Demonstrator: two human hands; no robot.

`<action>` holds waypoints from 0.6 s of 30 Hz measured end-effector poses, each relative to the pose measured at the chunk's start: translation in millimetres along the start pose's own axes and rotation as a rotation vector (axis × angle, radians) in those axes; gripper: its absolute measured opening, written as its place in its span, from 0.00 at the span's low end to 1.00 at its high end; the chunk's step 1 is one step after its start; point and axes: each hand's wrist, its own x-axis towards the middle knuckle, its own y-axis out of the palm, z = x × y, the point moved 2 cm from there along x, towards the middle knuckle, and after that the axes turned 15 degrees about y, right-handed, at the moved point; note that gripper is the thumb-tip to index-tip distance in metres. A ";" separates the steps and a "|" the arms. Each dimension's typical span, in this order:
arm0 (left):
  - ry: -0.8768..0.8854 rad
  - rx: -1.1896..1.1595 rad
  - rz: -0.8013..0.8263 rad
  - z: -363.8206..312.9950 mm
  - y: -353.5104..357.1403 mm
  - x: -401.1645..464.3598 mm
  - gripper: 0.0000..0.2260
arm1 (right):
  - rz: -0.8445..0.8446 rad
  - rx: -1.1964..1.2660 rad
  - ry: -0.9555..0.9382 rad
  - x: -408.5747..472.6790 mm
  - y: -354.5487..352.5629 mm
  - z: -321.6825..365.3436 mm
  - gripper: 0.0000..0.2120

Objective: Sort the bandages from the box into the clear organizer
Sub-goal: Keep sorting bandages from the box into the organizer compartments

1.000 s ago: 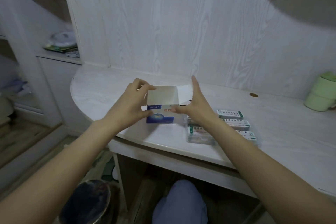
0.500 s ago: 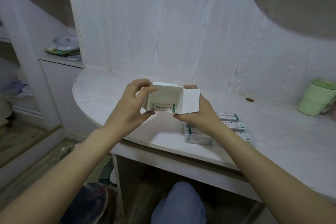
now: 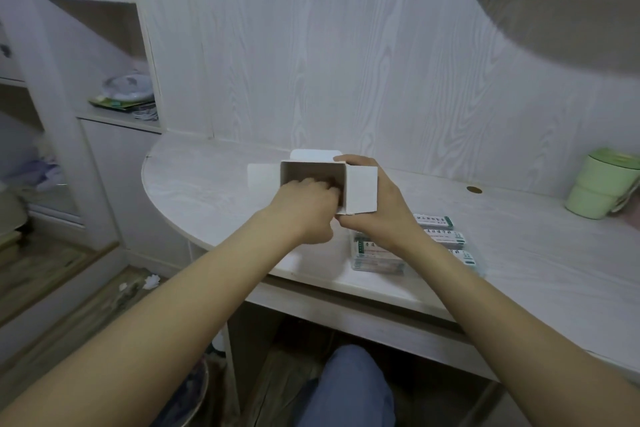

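- The right hand (image 3: 377, 208) holds the white cardboard box (image 3: 313, 172) up above the table (image 3: 519, 253), its mouth turned toward the camera; fingers wrap over the far top edge and the thumb lies under the near bottom corner.
- The box's flaps stand spread: one to the right (image 3: 361, 189) against the right hand, one to the left, one at the top.
- The left hand (image 3: 304, 210) reaches into the box mouth from below left, wrist bent, knuckles up; its fingers are curled inside the opening, and whether they pinch anything there cannot be told.
- Both forearms run up from the lower corners of the view and meet at the box.
- The clear organizer (image 3: 412, 248) lies on the table just below and to the right of the right hand, partly hidden by that wrist.
- Bandages with green-and-white printed wrappers (image 3: 434, 221) lie in its compartments in rows.
- A light green mug (image 3: 599, 184) stands on the table at the far right, well apart from the organizer.
- A blue-clad knee (image 3: 349, 388) shows under the table edge.
- Shelves (image 3: 114, 55) on the left carry a few blurred items.
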 end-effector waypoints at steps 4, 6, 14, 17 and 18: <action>0.033 -0.060 0.036 -0.1 4.5 2.7 0.17 | 0.010 0.010 -0.005 -1.7 -2.2 -3.1 0.34; 0.033 -0.097 0.017 0.1 6.8 2.6 0.17 | 0.005 0.000 -0.012 -2.6 -2.7 -5.8 0.33; -0.015 -0.157 0.063 -2.3 11.4 5.0 0.18 | 0.001 -0.022 -0.018 0.1 -8.3 -9.5 0.34; -0.001 -0.250 0.091 -2.6 9.2 3.1 0.18 | -0.003 -0.038 -0.020 0.0 -9.3 -9.6 0.35; 0.004 -0.256 0.098 -2.4 8.6 2.4 0.18 | -0.001 -0.032 -0.016 -0.3 -9.2 -9.5 0.35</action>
